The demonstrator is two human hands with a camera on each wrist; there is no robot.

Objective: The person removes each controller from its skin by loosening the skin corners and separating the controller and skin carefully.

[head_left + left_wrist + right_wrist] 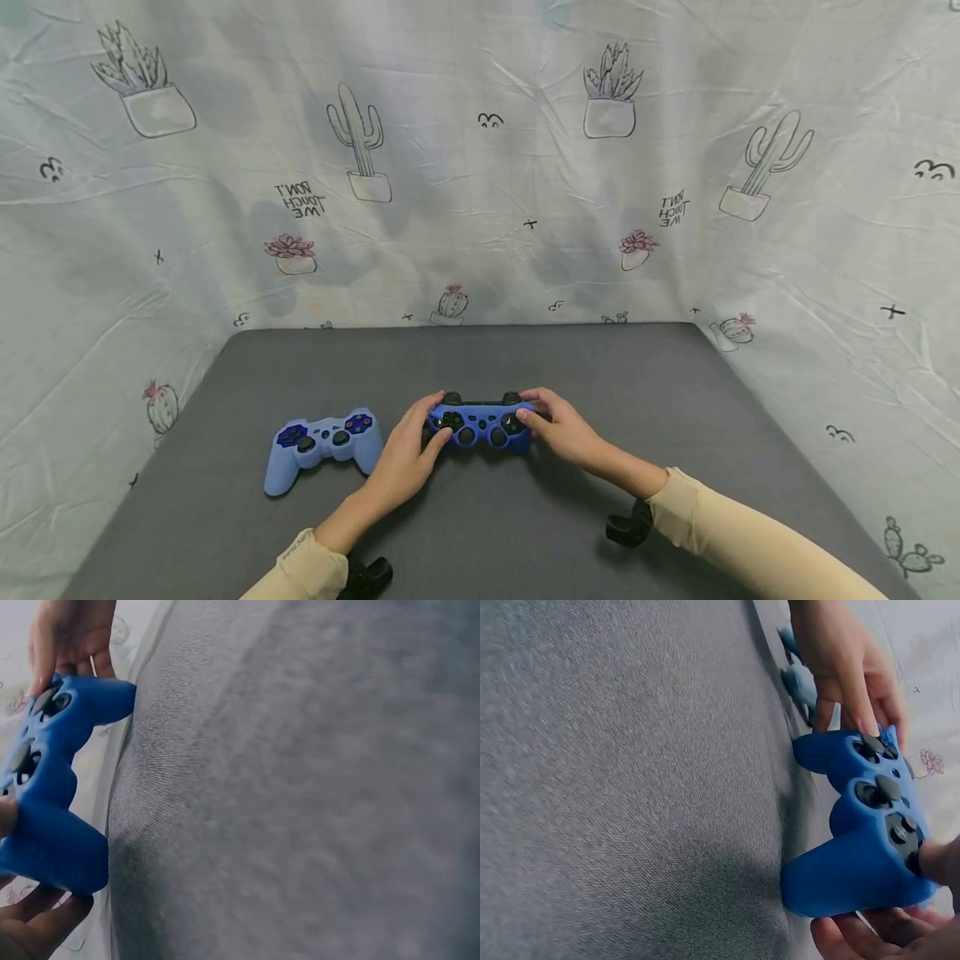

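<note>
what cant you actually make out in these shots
- Underside of the dark blue controller: faces the grey mat in the head view.
- Left hand fingertips: behind the controller in the head view; cut by the frame edge in the left wrist view.
- Right hand fingertips: hidden behind the grip.
- Light blue controller: only a sliver in the right wrist view, behind the left hand.
- Button symbols: too small.

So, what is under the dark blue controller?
The dark blue controller rests on the grey mat. Both hands, left and right, grip its ends. Its underside is hidden.
</note>
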